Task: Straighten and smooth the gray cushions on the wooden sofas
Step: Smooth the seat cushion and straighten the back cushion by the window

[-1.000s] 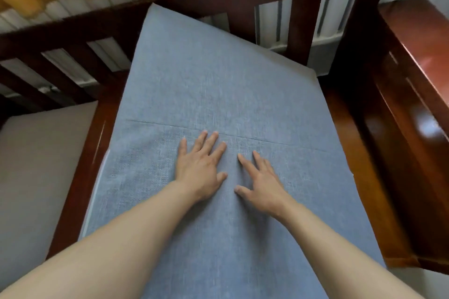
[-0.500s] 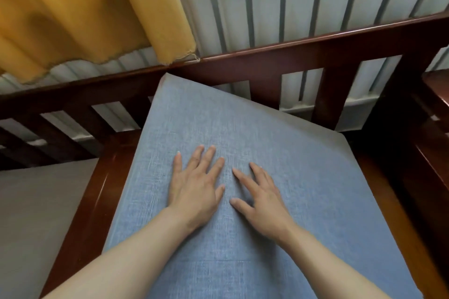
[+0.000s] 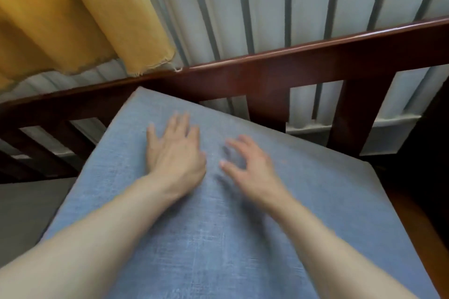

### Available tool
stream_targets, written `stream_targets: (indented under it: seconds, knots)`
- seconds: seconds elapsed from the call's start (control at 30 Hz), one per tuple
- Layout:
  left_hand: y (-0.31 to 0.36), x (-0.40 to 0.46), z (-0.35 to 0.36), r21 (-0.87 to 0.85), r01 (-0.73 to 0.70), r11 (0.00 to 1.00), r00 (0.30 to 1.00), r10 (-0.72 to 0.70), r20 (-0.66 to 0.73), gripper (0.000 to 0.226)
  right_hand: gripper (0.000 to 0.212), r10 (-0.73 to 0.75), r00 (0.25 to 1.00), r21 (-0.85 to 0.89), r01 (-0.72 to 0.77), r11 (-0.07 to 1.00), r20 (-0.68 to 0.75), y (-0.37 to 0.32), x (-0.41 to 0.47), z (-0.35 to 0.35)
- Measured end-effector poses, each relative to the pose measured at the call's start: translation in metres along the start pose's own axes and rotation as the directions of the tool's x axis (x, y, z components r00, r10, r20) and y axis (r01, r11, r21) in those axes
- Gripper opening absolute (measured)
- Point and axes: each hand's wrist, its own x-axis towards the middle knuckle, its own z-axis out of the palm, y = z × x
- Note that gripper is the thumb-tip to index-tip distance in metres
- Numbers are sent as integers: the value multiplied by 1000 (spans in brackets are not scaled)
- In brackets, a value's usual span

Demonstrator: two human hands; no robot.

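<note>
The gray cushion lies on the wooden sofa, twisted, with its far corner at 11 o'clock touching the back rail. Both hands sit near the middle of it. The left hand lies flat, fingers straight. The right hand is blurry, its fingers spread and a bit bent, holding nothing. The cushion's long side runs from the 2 hands toward 12 o'clock, and the left hand is nearer that corner
</note>
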Motion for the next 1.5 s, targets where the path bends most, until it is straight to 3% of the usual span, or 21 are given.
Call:
stream_targets:
  seconds: [0.07, 0.1, 0.17, 0.23, 0.3, 0.37, 0.4, 0.47, 0.57, 0.63, 0.7, 0.77, 0.8, 0.9, 0.97, 1.07, 1.2, 1.27, 1.33, 1.4, 1.5]
  knots:
    - [26, 9, -3, -102, -48, 994, 970, 22, -243, 60, 48, 54, 938, 80, -28, 996, -343, 19, 2, -29]
    - [38, 7, 4, -116, -66, 991, 971, 37, -234, 62, 52, 60, 916, 4, -64, 998, -396, 33, -6, -34]
    - [57, -7, 36, 40, -98, 994, 995, 98, 4, 64, 71, 61, 987, -233, -95, 968, -149, 69, -30, -22]
    - [76, -2, 50, 65, -106, 992, 989, 99, 107, 65, 70, 121, 993, -116, -120, 986, 6, 92, -32, -27]
    - [107, 9, 38, -47, -155, 987, 987, 153, -40, 64, 55, 140, 943, 89, -119, 989, -301, 105, -23, -62]
    - [141, 11, 45, -130, -229, 965, 964, 206, -170, 64, 52, 163, 808, 7, -194, 981, -567, 133, -28, -85]
    - [154, 3, 58, -116, -257, 959, 962, 244, -122, 62, 56, 174, 849, -134, -273, 953, -498, 152, -38, -84]
    - [176, -18, 97, 23, -291, 956, 954, 288, 83, 62, 64, 296, 946, -297, -322, 899, -128, 193, -62, -67]
    - [203, -18, 104, 34, -248, 968, 940, 232, 249, 62, 63, 357, 934, -134, -353, 926, 4, 209, -75, -83]
    - [237, -24, 83, -60, -251, 966, 945, 258, 201, 61, 61, 319, 937, -60, -330, 942, -144, 203, -91, -115]
    - [264, -54, 77, -145, -316, 938, 947, 322, 15, 61, 53, 306, 877, 7, -326, 945, -371, 197, -127, -140]
    - [272, -101, 88, -192, -316, 929, 948, 317, -24, 61, 48, 309, 803, 2, -358, 934, -509, 189, -177, -133]
    - [266, -120, 97, -175, -304, 937, 946, 319, 64, 60, 53, 301, 823, -68, -378, 923, -482, 188, -198, -116]
    - [248, -144, 115, -46, -306, 951, 907, 305, 288, 59, 65, 405, 913, -274, -402, 874, -47, 196, -227, -83]
    - [230, -139, 87, -45, -254, 966, 945, 258, 202, 62, 64, 393, 919, -161, -392, 906, -28, 178, -206, -94]
    - [154, -149, 59, -70, -132, 989, 988, 126, -88, 61, 56, 195, 928, -13, -210, 978, -316, 119, -186, -85]
    - [73, -185, 49, 21, -90, 996, 980, 85, 181, 64, 68, 235, 962, -238, -198, 951, 138, 63, -193, -20]
    - [60, -178, 22, -44, -17, 999, 999, 19, 47, 56, 65, 241, 968, -132, -230, 964, 71, 32, -169, -35]
    - [31, -183, -9, -93, 20, 996, 984, -36, -177, 55, 55, 119, 963, 59, -108, 992, -241, -7, -159, -46]
    - [-7, -211, -8, -71, 76, 995, 976, -89, -200, 61, 56, 15, 930, 88, 18, 996, -367, -42, -171, -19]
    - [-35, -243, 11, 12, 147, 989, 987, -147, 63, 64, 72, -80, 993, -223, 97, 970, 88, -53, -212, 49]
